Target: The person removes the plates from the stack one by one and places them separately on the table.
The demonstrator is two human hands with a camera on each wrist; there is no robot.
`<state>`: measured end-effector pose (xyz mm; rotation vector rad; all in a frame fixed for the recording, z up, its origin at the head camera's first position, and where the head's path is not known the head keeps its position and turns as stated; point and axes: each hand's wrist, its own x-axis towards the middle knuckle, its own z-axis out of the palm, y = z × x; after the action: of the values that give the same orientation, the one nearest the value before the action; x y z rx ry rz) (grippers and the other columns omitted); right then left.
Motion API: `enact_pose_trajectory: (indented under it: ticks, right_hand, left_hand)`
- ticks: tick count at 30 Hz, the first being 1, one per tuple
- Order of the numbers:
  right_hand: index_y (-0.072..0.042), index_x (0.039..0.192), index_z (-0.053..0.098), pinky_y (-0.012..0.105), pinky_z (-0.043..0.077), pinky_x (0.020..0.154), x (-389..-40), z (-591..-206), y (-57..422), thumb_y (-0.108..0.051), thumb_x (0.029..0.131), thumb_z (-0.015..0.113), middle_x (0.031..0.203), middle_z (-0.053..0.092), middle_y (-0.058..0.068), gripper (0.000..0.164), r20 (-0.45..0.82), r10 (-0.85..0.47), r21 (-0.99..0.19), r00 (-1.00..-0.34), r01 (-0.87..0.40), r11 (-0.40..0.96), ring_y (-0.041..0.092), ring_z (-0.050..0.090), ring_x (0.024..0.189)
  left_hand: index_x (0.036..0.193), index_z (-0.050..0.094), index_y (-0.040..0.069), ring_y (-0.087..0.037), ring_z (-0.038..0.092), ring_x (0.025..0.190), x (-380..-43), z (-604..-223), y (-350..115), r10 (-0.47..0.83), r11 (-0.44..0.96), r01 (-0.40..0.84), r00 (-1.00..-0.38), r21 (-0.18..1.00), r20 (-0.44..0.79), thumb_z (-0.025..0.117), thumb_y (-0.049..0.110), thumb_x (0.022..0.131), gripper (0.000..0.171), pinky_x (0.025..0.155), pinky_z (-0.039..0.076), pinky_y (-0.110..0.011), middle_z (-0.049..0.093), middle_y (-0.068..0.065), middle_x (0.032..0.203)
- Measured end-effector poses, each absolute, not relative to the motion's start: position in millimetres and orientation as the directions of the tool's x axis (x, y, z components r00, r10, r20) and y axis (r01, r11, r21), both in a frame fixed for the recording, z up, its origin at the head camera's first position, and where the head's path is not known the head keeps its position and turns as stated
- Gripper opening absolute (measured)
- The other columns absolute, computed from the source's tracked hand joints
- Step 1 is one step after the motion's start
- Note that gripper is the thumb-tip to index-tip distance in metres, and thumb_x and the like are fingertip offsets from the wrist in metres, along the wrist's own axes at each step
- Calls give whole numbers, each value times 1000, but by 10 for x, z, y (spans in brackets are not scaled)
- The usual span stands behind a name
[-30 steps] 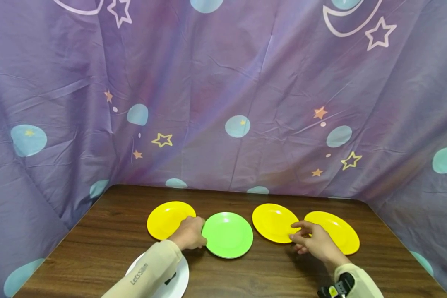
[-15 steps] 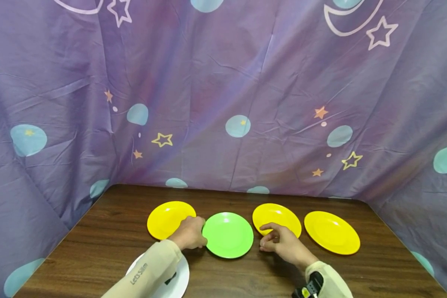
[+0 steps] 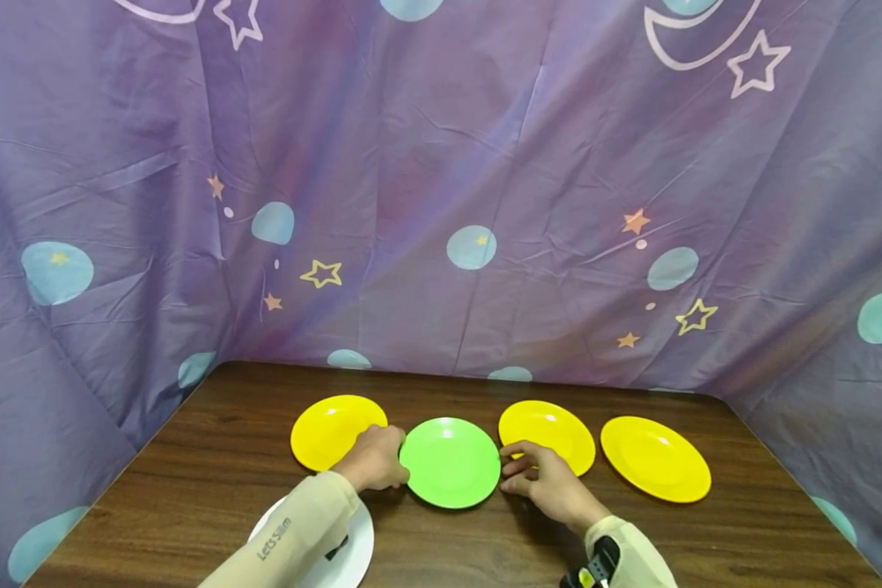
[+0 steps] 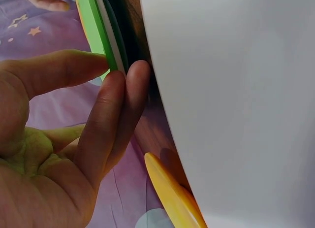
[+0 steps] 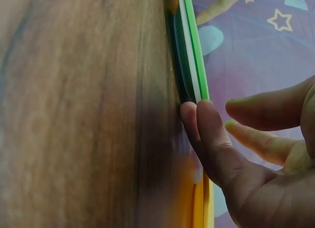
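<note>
A bright green plate (image 3: 450,464) lies in the middle of the table. Beneath its rim, the left wrist view shows a white layer and a dark green one, like stacked plates. My left hand (image 3: 375,460) pinches the green plate's left edge, thumb on the upper side and fingers at the rim. On the opposite side, my right hand (image 3: 547,480) has its fingertips (image 5: 209,112) at the rim, while the thumb stands apart from the plate. Yellow plates flank it: one (image 3: 331,433) beyond my left hand, another (image 3: 547,429) just behind my right hand.
A third yellow plate (image 3: 656,459) lies farther right. Under my left forearm is a white plate (image 3: 356,547) with a dark mark. The wooden table (image 3: 191,490) ends at a purple curtain (image 3: 382,163) with stars and moons behind and at both sides.
My right hand has moved left, from between the two right-hand yellow plates to the green plate's right rim. My left hand has stayed at the green plate's left edge.
</note>
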<state>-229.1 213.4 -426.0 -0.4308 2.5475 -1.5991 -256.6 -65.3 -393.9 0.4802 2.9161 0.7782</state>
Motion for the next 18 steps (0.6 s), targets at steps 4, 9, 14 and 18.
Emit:
enact_pose_trajectory:
  ticks: [4,9,14,18]
  right_hand:
    - [12,126,55,26,58,74,-2290,-4250,2100,9,86,64,102,68,26,41,59,-275,-896,-960,-172,409,27,71,87]
    - [13,126,54,25,58,72,-2282,-4263,2073,10,85,64,100,69,26,43,74,-272,-900,-959,-182,396,25,71,86]
    - [11,125,55,26,57,70,-2283,-4285,2051,11,82,63,99,69,24,43,83,-242,-896,-967,-178,406,21,69,84]
    - [7,122,59,23,55,70,-2282,-4289,2033,11,81,63,99,69,21,42,78,-194,-887,-978,-157,434,18,67,83]
  left_hand:
    - [75,61,8,-14,55,52,-2562,-3938,-661,328,819,292,-945,494,14,76,2,67,17,51,43,-22,61,1,54]
    - [75,61,8,-14,55,52,-2561,-3944,-662,338,815,303,-941,494,20,75,2,67,17,52,42,-22,61,1,53]
    - [97,69,-1,-13,56,55,-2569,-3948,-655,343,815,295,-939,499,-4,77,4,68,31,59,44,-23,60,1,53]
    - [117,67,-5,-12,58,54,-2574,-3941,-646,340,813,282,-940,509,-22,79,6,69,50,65,46,-24,61,1,53]
